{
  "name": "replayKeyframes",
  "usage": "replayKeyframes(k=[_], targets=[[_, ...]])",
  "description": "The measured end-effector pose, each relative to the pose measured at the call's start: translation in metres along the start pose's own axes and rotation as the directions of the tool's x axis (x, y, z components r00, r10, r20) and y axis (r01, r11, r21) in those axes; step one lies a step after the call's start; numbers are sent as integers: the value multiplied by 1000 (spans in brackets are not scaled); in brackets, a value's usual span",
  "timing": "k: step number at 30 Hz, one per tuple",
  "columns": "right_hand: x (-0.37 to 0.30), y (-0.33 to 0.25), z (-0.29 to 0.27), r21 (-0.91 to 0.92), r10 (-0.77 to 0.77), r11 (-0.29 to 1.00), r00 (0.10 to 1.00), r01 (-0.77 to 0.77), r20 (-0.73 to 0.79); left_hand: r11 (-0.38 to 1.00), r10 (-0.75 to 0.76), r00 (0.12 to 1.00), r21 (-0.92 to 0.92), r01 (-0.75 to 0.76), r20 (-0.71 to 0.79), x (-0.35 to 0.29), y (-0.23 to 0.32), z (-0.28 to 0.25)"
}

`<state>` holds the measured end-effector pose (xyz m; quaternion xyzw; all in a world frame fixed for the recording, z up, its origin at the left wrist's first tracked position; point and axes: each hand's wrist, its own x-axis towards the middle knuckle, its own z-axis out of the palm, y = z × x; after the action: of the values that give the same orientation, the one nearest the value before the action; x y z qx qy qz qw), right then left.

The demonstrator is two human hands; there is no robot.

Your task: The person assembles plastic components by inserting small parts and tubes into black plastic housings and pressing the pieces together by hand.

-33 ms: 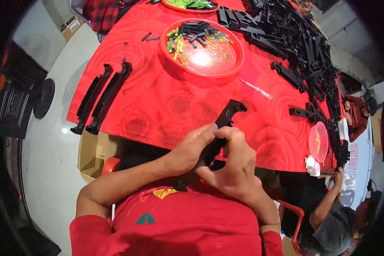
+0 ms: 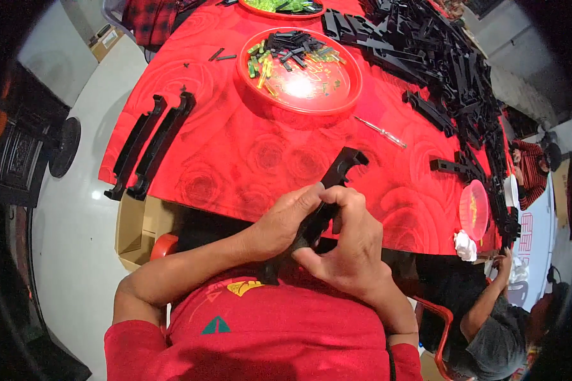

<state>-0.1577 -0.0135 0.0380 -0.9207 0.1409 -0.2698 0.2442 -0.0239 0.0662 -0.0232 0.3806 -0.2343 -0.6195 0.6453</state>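
Note:
A long black plastic part (image 2: pixel 340 166) with a hooked, notched end slants up and away from me over the table's near edge. My left hand (image 2: pixel 292 216) is closed around its near stretch from the left. From the right, my right hand (image 2: pixel 351 244) grips the same part, thumb and index finger bent against it; whether a smaller piece sits between these fingers is hidden. Two similar black plastic parts (image 2: pixel 162 146) lie side by side at the table's left edge. Beyond my hands stands a red round tray (image 2: pixel 254 105) with small black strips and yellow-green pieces.
A big heap of black plastic parts (image 2: pixel 451 76) covers the far right of the red tablecloth (image 2: pixel 254 159). A thin screwdriver (image 2: pixel 381 132) lies right of the tray. At the right edge are a pink bowl (image 2: pixel 473 209) and crumpled white tissue (image 2: pixel 465 246). Another person (image 2: pixel 499 336) sits at the right.

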Motion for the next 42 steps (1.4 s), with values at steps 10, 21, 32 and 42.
replayKeyframes(k=[10, 21, 32, 42], targets=[[-5, -1, -6, 91, 108, 989, 991, -116, 85, 997, -74, 993, 25, 72, 88, 2, -5, -13], [2, -4, -25, -52, -95, 994, 995, 93, -27, 954, -277, 959, 140, 265, 68, 6, 14, -24], [16, 60, 9, 488, 494, 752, 869, -443, 26, 942, -300, 951, 180, 284, 71, 7, 18, -14], [45, 100, 6, 623, 453, 649, 880, -437, 144, 193, 565, 783, 880, -433, 262, -1, 11, -15]])
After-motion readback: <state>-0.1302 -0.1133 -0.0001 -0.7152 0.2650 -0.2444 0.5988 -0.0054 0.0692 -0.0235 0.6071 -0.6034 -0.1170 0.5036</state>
